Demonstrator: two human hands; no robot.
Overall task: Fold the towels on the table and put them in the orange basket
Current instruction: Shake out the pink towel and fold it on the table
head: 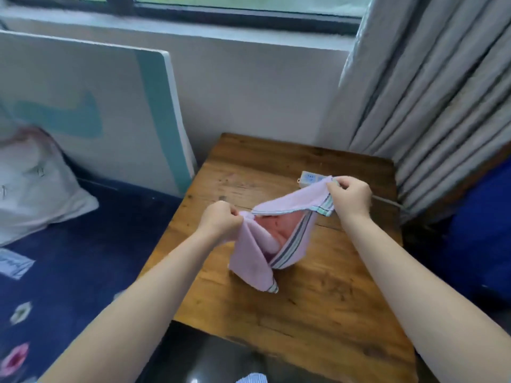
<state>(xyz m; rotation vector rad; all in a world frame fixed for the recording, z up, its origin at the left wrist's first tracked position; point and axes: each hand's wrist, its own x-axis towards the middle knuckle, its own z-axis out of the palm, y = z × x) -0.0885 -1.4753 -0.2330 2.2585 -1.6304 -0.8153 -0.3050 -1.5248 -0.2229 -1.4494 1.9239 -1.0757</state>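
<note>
Both hands (pixel 221 219) (pixel 349 197) pinch pink towel (pixel 254 258) above table (pixel 318 313).

A bedroom at home: a bed (pixel 83 244) with a pillow (pixel 36 183), grey curtains (pixel 431 92), a small wooden surface (pixel 318 313).

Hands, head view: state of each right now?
Left hand: closed, pinching one corner of the pink towel.
Right hand: closed, pinching the towel's striped far edge.
</note>
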